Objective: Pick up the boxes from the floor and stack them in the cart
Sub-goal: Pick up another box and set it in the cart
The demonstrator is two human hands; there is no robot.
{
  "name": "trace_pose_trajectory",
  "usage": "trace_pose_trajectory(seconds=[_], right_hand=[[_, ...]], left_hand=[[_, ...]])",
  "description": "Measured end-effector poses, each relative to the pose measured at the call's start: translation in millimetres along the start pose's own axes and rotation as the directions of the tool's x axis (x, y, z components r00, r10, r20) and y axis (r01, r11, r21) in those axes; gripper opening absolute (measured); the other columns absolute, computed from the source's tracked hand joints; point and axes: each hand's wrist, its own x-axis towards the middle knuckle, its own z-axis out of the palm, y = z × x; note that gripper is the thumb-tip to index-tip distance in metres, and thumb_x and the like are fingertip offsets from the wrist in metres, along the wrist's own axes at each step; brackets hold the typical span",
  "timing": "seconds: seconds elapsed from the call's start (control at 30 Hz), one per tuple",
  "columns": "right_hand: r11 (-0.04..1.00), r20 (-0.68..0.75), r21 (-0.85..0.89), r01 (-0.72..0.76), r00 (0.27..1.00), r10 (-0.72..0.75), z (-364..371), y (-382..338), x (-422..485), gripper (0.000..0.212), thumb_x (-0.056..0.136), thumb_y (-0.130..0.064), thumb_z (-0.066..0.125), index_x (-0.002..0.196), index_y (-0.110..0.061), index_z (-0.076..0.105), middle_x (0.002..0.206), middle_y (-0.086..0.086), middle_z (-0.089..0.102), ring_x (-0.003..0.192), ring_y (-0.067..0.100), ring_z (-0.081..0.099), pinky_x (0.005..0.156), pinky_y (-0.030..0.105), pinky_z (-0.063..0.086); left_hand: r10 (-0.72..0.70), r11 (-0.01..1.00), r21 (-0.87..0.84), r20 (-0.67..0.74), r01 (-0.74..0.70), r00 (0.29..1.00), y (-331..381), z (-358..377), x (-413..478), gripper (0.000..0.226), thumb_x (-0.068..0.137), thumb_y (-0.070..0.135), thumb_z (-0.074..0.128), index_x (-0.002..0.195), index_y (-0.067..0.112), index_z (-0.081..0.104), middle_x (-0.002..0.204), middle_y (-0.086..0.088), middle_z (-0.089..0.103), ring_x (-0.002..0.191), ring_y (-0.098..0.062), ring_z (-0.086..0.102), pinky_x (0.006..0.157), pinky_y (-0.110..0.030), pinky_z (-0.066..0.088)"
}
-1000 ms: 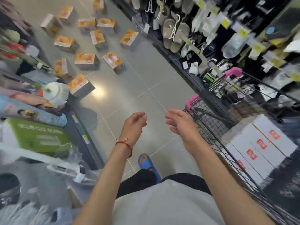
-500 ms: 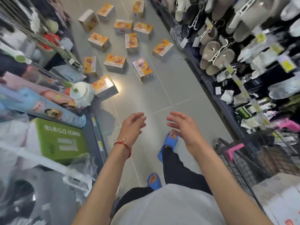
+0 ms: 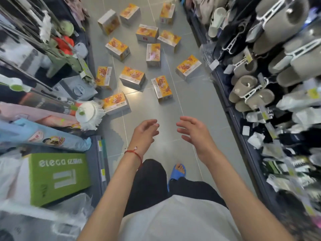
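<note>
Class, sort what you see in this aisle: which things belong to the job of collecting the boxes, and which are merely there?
Belong to the job:
orange boxes, scattered on the floor
left hand, empty
right hand, empty

Merely there:
grey slippers on hangers
white mop head
green carton

Box [image 3: 118,105] beside mop head [image 3: 88,113]: 1 corner hidden behind mop fringe. Print on boxes too small to read. Sandal [image 3: 178,171]: heel hidden under trouser leg [image 3: 149,185]; other foot hidden. 2 forearms [image 3: 243,197] cut off by bottom edge. Goods [image 3: 295,174] at lower right blurred, tags unreadable. Bags [image 3: 52,223] at bottom left blurred.
</note>
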Motion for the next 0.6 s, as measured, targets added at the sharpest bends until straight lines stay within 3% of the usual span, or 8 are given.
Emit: trace_pose_trajectory(seconds=[0.3, 0.47, 0.6], right_hand=[[0.995, -0.026, 0.055, -0.082, 0.996, 0.083, 15.8, -84.2, 131.0, 0.024, 0.098, -0.021, 0.064, 0.121, -0.024, 0.067, 0.12, 0.001, 0.072, 0.106, 0.014, 0.07, 0.098, 0.034, 0.053], [0.984, -0.067, 0.099, -0.149, 0.985, 0.156, 34.3, -133.9, 201.7, 0.025, 0.099, -0.022, 0.064, 0.123, -0.023, 0.067, 0.121, 0.001, 0.073, 0.109, 0.016, 0.07, 0.101, 0.036, 0.054], [0.976, -0.098, 0.143, -0.163, 0.979, 0.178, 43.0, -171.8, 244.9, 0.024, 0.102, -0.023, 0.059, 0.125, -0.021, 0.065, 0.119, 0.0, 0.073, 0.11, 0.015, 0.069, 0.1, 0.034, 0.053]], left_hand=[[-0.052, 0.999, 0.001, -0.024, 0.052, 0.998, 84.3, -3.9, 138.5, 0.027, 0.1, 0.015, 0.056, 0.126, 0.011, 0.062, 0.119, -0.007, 0.067, 0.088, -0.012, 0.065, 0.062, -0.013, 0.05], [-0.106, 0.991, 0.088, 0.027, 0.103, 0.994, 136.4, -17.4, 227.6, 0.025, 0.101, 0.021, 0.054, 0.124, 0.019, 0.063, 0.123, -0.002, 0.067, 0.106, -0.016, 0.066, 0.083, -0.027, 0.048], [-0.108, 0.977, 0.191, 0.082, 0.091, 0.991, 177.4, -19.5, 291.1, 0.02, 0.101, 0.023, 0.054, 0.12, 0.022, 0.062, 0.122, -0.001, 0.066, 0.108, -0.017, 0.065, 0.08, -0.026, 0.046]])
